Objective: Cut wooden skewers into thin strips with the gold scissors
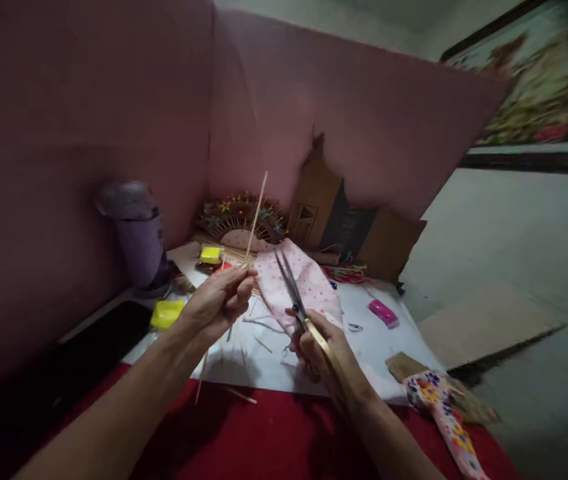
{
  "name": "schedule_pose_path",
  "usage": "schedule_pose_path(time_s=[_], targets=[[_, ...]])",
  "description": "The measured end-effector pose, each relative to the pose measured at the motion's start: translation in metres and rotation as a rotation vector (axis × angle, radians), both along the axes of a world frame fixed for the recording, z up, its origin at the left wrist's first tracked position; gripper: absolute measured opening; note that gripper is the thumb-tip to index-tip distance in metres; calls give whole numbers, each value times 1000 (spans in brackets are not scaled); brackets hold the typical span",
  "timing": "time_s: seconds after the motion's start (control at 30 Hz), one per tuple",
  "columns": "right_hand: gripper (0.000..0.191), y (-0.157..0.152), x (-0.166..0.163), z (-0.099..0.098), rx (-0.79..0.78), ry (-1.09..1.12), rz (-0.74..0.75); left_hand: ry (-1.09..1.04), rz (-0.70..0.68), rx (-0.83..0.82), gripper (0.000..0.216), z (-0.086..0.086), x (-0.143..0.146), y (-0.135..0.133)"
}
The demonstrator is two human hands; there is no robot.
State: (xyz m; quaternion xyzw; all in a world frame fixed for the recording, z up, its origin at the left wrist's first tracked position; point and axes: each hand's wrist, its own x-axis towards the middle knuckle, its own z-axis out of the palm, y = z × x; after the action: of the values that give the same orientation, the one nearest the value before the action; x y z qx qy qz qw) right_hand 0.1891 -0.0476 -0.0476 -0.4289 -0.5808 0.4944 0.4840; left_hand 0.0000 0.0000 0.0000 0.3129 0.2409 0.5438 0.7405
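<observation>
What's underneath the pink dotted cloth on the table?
The pink dotted cloth lies on a white sheet, with thin sticks scattered beside it. Whatever sits directly beneath the cloth is covered.

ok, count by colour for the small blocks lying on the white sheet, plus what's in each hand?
Yellow blocks: 2, one by the purple jug, one further back
Pink blocks: 1
Thin stick in left hand: 1
Scissors in right hand: 1
Total: 5
</observation>
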Motion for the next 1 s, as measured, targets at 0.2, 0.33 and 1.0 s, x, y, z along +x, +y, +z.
schedule_pose_path(time_s=[0.2, 0.33, 1.0], targets=[[49, -15, -27, 3, -145, 105, -76, -124, 94, -66, 19, -13, 14, -2], [47, -17, -40, 0, -132, 129, -86, -112, 139, -137, 16, -18, 27, -5], [47, -9, -40, -9, -249, 270, 39, -111, 238, -166, 8, -21, 38, -14]])
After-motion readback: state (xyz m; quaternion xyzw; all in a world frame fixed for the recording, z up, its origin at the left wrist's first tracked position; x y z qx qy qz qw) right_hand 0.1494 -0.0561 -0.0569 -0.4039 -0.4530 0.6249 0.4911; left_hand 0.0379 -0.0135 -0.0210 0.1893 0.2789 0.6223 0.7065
